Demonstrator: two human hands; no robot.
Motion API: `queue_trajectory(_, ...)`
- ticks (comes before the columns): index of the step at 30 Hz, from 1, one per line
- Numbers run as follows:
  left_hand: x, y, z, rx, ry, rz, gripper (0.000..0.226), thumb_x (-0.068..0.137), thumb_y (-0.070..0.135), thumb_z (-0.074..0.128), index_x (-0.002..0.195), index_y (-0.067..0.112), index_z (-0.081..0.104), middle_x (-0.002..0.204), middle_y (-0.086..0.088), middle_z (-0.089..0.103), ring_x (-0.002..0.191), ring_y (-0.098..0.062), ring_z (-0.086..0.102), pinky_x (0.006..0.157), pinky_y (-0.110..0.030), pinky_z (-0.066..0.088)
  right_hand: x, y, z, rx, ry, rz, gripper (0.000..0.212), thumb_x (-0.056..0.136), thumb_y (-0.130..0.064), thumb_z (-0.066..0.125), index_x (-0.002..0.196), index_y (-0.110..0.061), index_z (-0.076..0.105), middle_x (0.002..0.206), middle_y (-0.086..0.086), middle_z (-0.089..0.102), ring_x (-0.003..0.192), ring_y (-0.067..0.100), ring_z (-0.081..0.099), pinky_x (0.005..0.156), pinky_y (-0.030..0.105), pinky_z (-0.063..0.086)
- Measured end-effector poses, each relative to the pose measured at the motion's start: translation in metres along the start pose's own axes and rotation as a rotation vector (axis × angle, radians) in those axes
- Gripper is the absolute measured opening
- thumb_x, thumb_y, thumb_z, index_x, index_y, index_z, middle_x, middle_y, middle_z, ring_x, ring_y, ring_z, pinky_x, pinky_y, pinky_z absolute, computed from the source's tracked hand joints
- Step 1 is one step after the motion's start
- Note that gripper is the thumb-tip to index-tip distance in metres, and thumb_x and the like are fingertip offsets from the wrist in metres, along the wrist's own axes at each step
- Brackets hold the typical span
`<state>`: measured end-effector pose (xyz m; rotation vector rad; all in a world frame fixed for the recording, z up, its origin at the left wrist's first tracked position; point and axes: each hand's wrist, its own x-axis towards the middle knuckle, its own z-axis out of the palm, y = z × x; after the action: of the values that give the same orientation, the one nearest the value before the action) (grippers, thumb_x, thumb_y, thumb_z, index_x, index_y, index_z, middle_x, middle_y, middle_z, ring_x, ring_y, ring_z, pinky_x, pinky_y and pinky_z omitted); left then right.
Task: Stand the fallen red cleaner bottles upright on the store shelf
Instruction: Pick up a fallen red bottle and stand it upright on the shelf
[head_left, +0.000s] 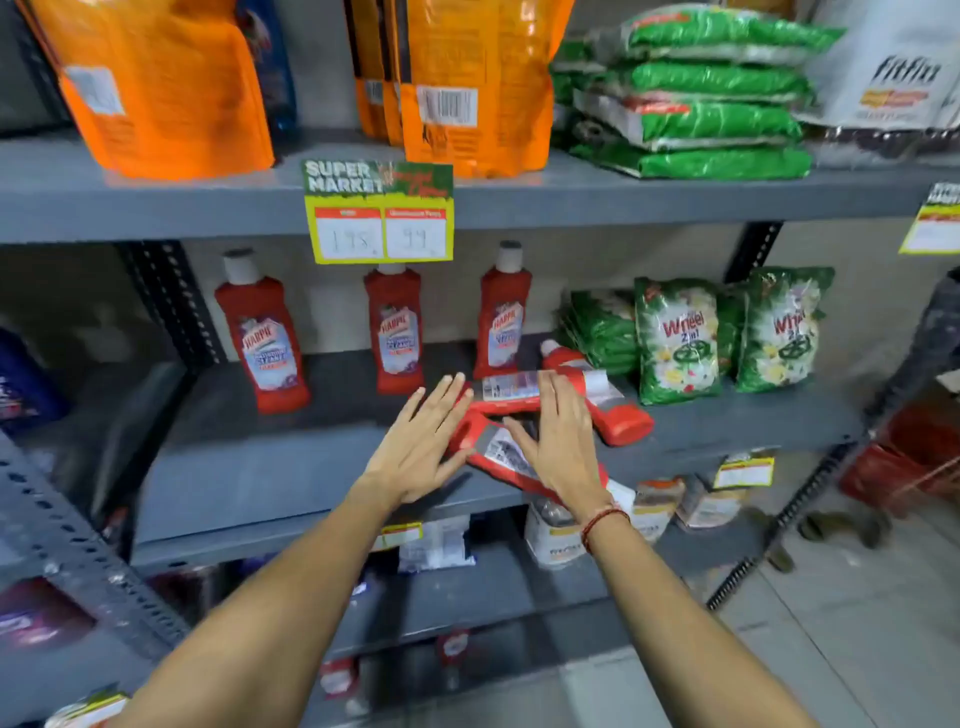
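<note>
Three fallen bottles (524, 400) lay piled mid-shelf (260, 467), right of three upright ones; the left hand (421, 447) and right hand (558, 436) hovered flat, fingers spread, gripping nothing; the bottles seemed rigid, slick, fairly heavy; best gripped around the body.

The shelf (249, 467) is bare across its front left, giving open room below the three upright bottles (392, 332) at the back. To the right, the fallen bottles (618, 415) and green packets (675, 343) crowd the board, and the hanging price tag (379, 213) blocks the top of the opening.
</note>
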<state>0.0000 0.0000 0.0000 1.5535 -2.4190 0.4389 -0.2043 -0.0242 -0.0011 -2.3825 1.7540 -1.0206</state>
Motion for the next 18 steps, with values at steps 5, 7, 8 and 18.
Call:
queue_trajectory(5, 0.041, 0.011, 0.026, -0.187, -0.383, 0.105, 0.063, 0.094, 0.048, 0.023, 0.147, 0.015, 0.009, 0.158, -0.009, 0.002, 0.146, -0.021, 0.001, 0.119, -0.039, 0.007, -0.014, 0.042, 0.010, -0.080, -0.537, 0.290, 0.102, 0.074, -0.069, 0.055, 0.145, -0.006, 0.017, 0.150, 0.017, 0.031, 0.138, 0.031, 0.029, 0.113, 0.050, 0.023)
queue_trajectory(7, 0.059, 0.015, 0.029, -0.217, -0.496, 0.144, 0.063, 0.096, 0.042, 0.034, 0.146, 0.014, 0.010, 0.157, -0.013, 0.006, 0.145, -0.023, 0.006, 0.118, -0.039, 0.011, -0.014, 0.048, 0.004, -0.125, -0.667, 0.296, 0.109, 0.066, -0.070, 0.063, 0.143, -0.007, 0.020, 0.148, 0.015, 0.034, 0.136, 0.032, 0.031, 0.109, 0.052, 0.025)
queue_trajectory(8, 0.069, 0.016, 0.028, -0.220, -0.569, 0.155, 0.064, 0.095, 0.041, 0.038, 0.146, 0.012, 0.012, 0.157, -0.014, 0.008, 0.145, -0.025, 0.010, 0.117, -0.038, 0.013, -0.013, 0.051, 0.000, -0.149, -0.707, 0.282, 0.106, 0.063, -0.067, 0.069, 0.139, -0.007, 0.026, 0.144, 0.015, 0.039, 0.133, 0.033, 0.035, 0.106, 0.052, 0.030)
queue_trajectory(18, 0.119, 0.021, 0.015, -0.400, -0.816, 0.101, 0.087, 0.070, 0.033, 0.077, 0.140, 0.014, 0.029, 0.139, -0.009, 0.044, 0.123, -0.026, 0.044, 0.106, -0.036, 0.036, 0.004, 0.043, -0.020, -0.421, -0.585, 0.003, 0.085, 0.060, -0.033, 0.079, 0.130, -0.012, 0.035, 0.129, 0.010, 0.045, 0.123, 0.030, 0.039, 0.103, 0.049, 0.034)
